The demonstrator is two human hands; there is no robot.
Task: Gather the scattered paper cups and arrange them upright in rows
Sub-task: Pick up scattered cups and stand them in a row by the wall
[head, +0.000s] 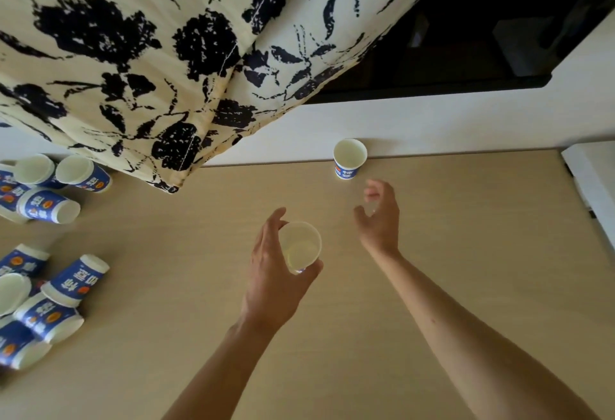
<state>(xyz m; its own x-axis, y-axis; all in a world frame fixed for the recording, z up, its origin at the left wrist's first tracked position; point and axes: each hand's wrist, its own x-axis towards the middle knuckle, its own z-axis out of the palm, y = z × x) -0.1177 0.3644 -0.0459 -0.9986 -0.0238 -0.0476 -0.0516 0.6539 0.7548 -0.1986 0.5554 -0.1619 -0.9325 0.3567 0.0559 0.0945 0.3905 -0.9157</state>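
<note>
My left hand (276,273) grips a white and blue paper cup (300,248) upright above the middle of the table. My right hand (379,216) hovers beside it, fingers spread, holding nothing. One paper cup (349,157) stands upright at the table's far edge, just beyond my right hand. Several cups lie tipped over at the left: one cluster (50,186) near the far edge and another cluster (40,306) nearer to me.
The wooden table (466,236) spreads under both arms. A cream cloth with dark floral print (149,53) hangs over the far left. A white wall ledge (432,126) and a dark screen (482,36) sit behind. A white object (592,180) lies at the right edge.
</note>
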